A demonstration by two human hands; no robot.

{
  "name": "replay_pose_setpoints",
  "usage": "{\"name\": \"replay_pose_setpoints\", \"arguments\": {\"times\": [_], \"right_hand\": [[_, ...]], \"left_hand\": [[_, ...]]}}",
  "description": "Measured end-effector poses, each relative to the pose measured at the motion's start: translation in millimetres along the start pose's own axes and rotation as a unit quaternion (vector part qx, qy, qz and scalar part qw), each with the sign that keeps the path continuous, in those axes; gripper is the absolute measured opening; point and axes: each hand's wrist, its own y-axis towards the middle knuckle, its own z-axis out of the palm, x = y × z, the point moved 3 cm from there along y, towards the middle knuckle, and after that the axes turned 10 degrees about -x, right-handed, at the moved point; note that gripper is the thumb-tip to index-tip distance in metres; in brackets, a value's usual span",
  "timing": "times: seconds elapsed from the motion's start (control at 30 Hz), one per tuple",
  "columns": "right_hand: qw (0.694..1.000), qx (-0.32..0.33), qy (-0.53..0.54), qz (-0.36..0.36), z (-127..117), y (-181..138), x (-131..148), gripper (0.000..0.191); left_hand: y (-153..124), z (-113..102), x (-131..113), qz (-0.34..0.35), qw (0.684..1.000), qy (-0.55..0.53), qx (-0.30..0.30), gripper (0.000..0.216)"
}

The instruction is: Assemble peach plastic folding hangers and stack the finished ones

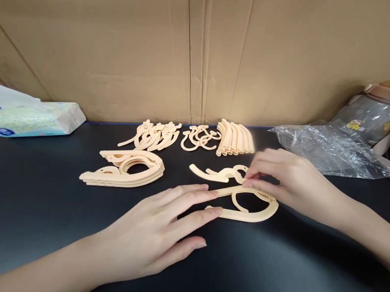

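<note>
A cream plastic folding hanger (256,218) lies folded on the black table in front of me. Stretched out from the left, my left hand (161,227) rests its fingertips on the ends of the hanger's two arms, with the thumb apart. My right hand (283,176) is pinched at the hanger's upper edge, and its curled fingers partly hide what lies between them. Just behind the hanger are loose curved cream pieces (203,173), partly covered by my right fingers. A stack of folded hangers (117,183) sits to the left.
Along the back lie piles of curved arm pieces (159,135), hooks (200,138) and ribbed-looking arms (235,140). A tissue pack (35,119) is at the left. Clear plastic wrap (332,151) and a bottle (368,115) occupy the right rear. A cardboard wall (131,35) stands behind.
</note>
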Motion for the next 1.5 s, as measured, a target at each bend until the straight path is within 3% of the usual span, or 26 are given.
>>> {"name": "replay_pose_setpoints", "arguments": {"times": [0.2, 0.37, 0.47, 0.6, 0.73, 0.9, 1.13, 1.27, 1.4, 1.5], "right_hand": [[0.990, 0.003, 0.137, -0.035, 3, -4, 38, 0.015], [0.980, 0.025, 0.197, -0.025, 4, -5, 53, 0.017], [0.986, 0.016, 0.165, -0.035, 4, -5, 52, 0.021], [0.997, -0.006, 0.021, -0.072, 6, -7, 45, 0.022], [0.992, 0.016, -0.075, -0.098, 13, -12, 41, 0.016], [0.990, 0.052, -0.035, -0.123, 15, -14, 47, 0.014], [0.981, 0.030, -0.053, -0.186, 12, -14, 59, 0.024], [0.982, 0.029, -0.074, -0.174, 14, -14, 58, 0.024], [0.984, 0.029, -0.069, -0.165, 14, -14, 55, 0.020], [0.986, 0.037, -0.059, -0.149, 17, -14, 52, 0.014]], "left_hand": [[7, -7, -3, 0.028, 0.995, 0.052, -0.079, 0.032], [8, -6, -5, 0.031, 0.997, 0.029, -0.061, 0.021], [7, -5, -4, 0.020, 0.998, 0.032, -0.054, 0.022], [5, -4, 1, -0.021, 0.997, 0.037, -0.061, 0.026], [5, -4, 6, -0.059, 0.996, 0.035, -0.065, 0.023], [6, -4, 7, -0.072, 0.995, 0.040, -0.064, 0.026], [4, -1, 13, -0.149, 0.988, 0.015, -0.039, 0.026], [3, -1, 15, -0.199, 0.979, 0.017, -0.040, 0.027], [2, -1, 15, -0.223, 0.971, 0.056, -0.069, 0.045], [2, 0, 15, -0.220, 0.971, 0.058, -0.079, 0.027]]}}
